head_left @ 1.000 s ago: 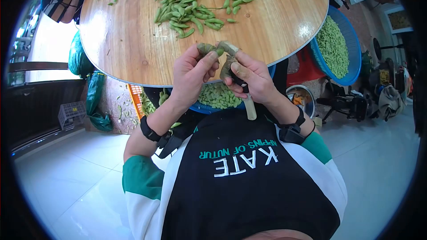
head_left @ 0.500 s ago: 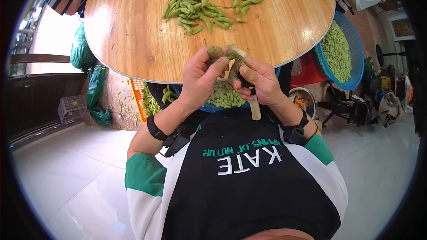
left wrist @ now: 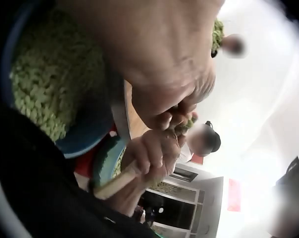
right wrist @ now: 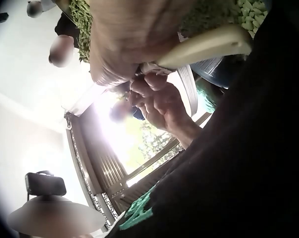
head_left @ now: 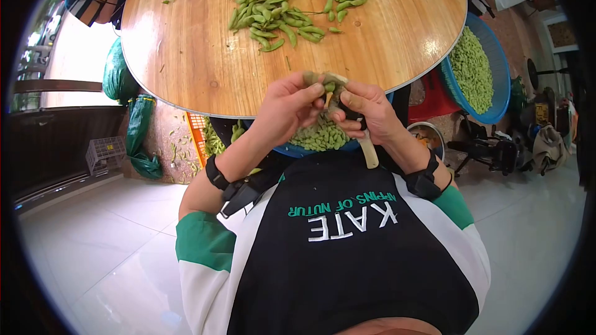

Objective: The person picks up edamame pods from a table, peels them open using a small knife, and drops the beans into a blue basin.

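Both hands meet in front of the table edge. My left hand (head_left: 292,105) pinches a small green bean pod (head_left: 329,89) between thumb and forefinger. Against it, the fingers of my right hand (head_left: 374,108) close in. A tool with a pale cream handle (head_left: 369,152) lies in the right palm, the handle pointing back toward my body; its working end is hidden. Brownish-green wraps cover the index fingers. In the right wrist view the handle (right wrist: 209,47) sticks out from under the curled fingers. Below the hands, shelled beans (head_left: 320,135) fill a blue basin.
Unshelled pods (head_left: 273,9) are heaped on the far part of the round wooden table (head_left: 198,62). To the right stands a blue basket (head_left: 504,80) of shelled beans. At left are an orange crate (head_left: 197,139) and green bags (head_left: 139,127). Other people sit across the table.
Over the last second my hands have drawn closer together, and the left one has shifted right. The pod now sits between both hands' fingertips. The cream-handled tool stays in the right hand.
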The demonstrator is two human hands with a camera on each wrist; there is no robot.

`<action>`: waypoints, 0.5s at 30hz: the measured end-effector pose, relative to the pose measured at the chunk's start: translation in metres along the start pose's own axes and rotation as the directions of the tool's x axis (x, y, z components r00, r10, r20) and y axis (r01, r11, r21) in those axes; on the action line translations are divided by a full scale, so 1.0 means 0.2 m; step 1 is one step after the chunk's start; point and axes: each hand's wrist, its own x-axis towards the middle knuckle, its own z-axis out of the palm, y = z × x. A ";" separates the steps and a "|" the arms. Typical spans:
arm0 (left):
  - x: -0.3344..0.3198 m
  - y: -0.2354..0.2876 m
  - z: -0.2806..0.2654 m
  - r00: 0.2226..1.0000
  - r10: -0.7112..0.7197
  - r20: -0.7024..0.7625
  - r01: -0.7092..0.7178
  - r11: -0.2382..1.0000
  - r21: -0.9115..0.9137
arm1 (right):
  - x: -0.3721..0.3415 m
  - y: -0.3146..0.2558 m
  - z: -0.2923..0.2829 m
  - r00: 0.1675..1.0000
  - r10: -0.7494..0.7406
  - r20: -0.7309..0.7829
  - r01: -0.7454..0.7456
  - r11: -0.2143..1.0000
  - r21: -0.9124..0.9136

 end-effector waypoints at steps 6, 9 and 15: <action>0.00 0.01 0.05 0.565 0.684 0.462 -0.395 -0.268 0.879 | 0.01 -0.01 0.04 0.996 0.074 -0.050 -0.060 0.967 0.246; -0.01 0.00 0.05 0.493 0.671 0.553 -0.324 -0.448 0.833 | 0.03 0.01 0.04 0.995 0.099 0.018 -0.098 0.926 0.364; 0.00 0.00 0.05 0.533 0.728 0.431 -0.438 -0.199 0.877 | 0.01 0.04 0.08 0.998 0.056 -0.004 -0.049 0.918 0.394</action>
